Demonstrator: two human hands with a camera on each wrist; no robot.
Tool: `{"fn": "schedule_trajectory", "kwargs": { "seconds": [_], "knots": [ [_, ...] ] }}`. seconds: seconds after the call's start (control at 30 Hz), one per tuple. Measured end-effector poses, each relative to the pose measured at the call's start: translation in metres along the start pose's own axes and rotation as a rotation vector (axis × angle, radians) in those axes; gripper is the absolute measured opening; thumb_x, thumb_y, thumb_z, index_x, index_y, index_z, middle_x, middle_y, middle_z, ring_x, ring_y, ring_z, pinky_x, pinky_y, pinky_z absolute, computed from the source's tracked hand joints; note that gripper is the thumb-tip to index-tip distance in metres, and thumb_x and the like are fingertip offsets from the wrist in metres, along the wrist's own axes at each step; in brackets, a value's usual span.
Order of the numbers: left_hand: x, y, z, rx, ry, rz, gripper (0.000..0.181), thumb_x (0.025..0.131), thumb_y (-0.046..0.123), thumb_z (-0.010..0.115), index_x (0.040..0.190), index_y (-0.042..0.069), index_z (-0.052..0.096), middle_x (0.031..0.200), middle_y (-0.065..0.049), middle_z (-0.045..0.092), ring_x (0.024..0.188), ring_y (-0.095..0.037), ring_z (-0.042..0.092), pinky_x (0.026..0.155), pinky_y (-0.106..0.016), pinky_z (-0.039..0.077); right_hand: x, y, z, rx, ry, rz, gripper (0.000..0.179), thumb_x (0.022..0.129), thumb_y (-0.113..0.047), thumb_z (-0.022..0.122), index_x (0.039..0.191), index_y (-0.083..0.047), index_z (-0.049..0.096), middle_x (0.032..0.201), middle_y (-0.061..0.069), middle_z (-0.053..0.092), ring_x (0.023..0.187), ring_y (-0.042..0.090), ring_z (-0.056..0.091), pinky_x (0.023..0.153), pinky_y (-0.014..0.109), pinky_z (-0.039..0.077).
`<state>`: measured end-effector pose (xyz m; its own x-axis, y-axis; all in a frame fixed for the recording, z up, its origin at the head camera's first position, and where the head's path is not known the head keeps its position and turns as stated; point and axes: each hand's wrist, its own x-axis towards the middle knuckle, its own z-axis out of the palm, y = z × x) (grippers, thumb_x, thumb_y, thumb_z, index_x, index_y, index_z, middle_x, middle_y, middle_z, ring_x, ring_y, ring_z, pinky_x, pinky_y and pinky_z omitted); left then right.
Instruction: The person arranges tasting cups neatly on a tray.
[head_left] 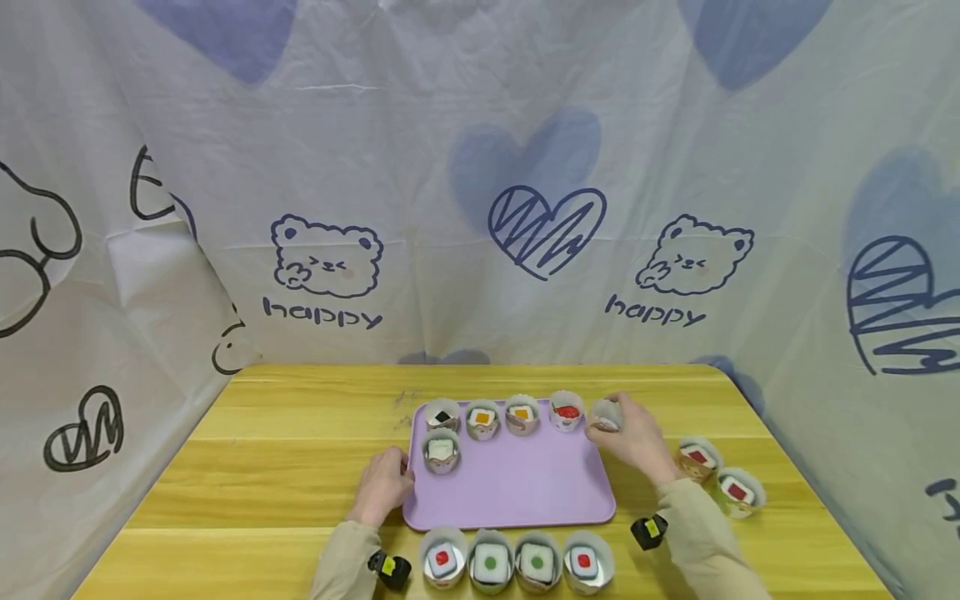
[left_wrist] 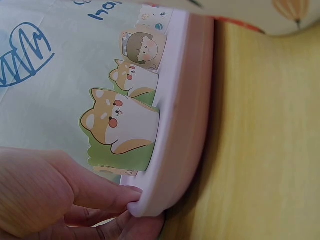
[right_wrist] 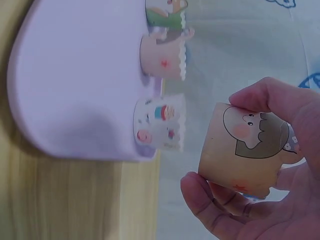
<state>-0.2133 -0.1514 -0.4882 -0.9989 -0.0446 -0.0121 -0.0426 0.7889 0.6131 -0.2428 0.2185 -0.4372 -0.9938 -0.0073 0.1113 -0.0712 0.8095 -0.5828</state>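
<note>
Head view: right hand [head_left: 636, 437], right of centre and low in the frame, holds a paper cup [head_left: 606, 415] by its sides, thumb and fingers round it. Right wrist view has that cup raised off the tray [head_left: 525, 483], slightly tilted, apart from its neighbour. Contents: cannot tell, hand and cup wall hide them. Left hand [head_left: 382, 483], lower centre-left of the frame, pinches the tray's left rim; left wrist view shows thumb over the lip, fingers under.

On the tray: four cups along the far edge, red-topped cup [head_left: 566, 411] at the right end, plus a white-filled cup [head_left: 441, 451] just below the left end. Four front cups [head_left: 491, 562] in a row, bottom centre; two side cups [head_left: 699, 460] at lower right, all on the worktop [head_left: 262, 467].

Risks, my judgement: the held cup is over the tray's upper-right corner area; set down a bit too far right, the base could straddle the rim and tip. Too far left, it could knock the red-topped cup. Squeezing thin paper too hard may buckle the wall; more tilt could spill any filling. Left pinch: lifting or tugging the rim would slide the tray and jostle the standing cups. Right forearm passes close to the side cups, so a low sleeve could brush them.
</note>
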Motion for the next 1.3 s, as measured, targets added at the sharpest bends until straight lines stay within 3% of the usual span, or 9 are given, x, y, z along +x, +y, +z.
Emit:
{"fn": "schedule_trajectory", "kwargs": {
  "seconds": [0.63, 0.83, 1.3],
  "knots": [
    [0.000, 0.000, 0.000, 0.010, 0.007, 0.009, 0.011, 0.088, 0.003, 0.063, 0.095, -0.004, 0.067, 0.084, -0.013, 0.066, 0.074, -0.023, 0.058, 0.065, -0.034, 0.047, -0.004, -0.037, 0.015, 0.044, -0.055, -0.089, 0.049, 0.077, -0.023, 0.077, 0.118, -0.004, 0.058, 0.103, 0.013, 0.066, 0.088, 0.024, 0.060, 0.071, 0.032, 0.050],
    [0.000, 0.000, 0.000, 0.006, 0.005, 0.009, 0.010, 0.088, 0.003, 0.063, 0.094, -0.004, 0.067, 0.084, -0.013, 0.066, 0.074, -0.023, 0.058, 0.064, -0.034, 0.047, -0.003, -0.049, 0.023, 0.062, -0.076, -0.118, 0.053, 0.078, -0.022, 0.079, 0.124, -0.006, 0.058, 0.106, 0.011, 0.067, 0.091, 0.022, 0.060, 0.075, 0.034, 0.051],
    [0.000, -0.001, 0.000, 0.004, 0.005, 0.011, 0.009, 0.088, 0.003, 0.063, 0.094, -0.004, 0.066, 0.083, -0.013, 0.065, 0.074, -0.023, 0.058, 0.064, -0.034, 0.048, -0.002, -0.079, 0.038, 0.029, -0.097, -0.223, 0.043, 0.074, -0.021, 0.080, 0.110, -0.007, 0.061, 0.096, 0.009, 0.066, 0.080, 0.018, 0.057, 0.065, 0.029, 0.046]
  ]
}}
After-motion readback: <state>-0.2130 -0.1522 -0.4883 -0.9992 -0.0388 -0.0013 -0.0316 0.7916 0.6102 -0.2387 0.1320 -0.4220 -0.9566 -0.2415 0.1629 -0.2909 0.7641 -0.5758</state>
